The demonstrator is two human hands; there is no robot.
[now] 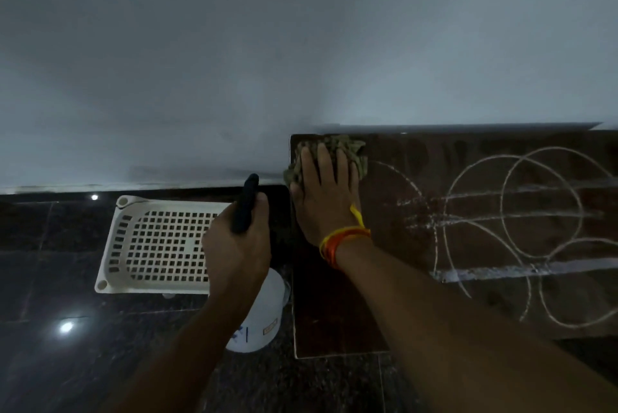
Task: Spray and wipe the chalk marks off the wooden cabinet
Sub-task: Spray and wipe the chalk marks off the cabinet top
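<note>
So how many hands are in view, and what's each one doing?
2. The left hand grips the spray bottle over the floor; the right hand presses the cloth onto the cabinet's far left corner.

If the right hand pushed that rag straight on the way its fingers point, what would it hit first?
Probably the pale wall. The right hand presses the crumpled olive-green rag flat near the far edge of the dark brown wooden cabinet, and the wall seems to begin just beyond.
</note>
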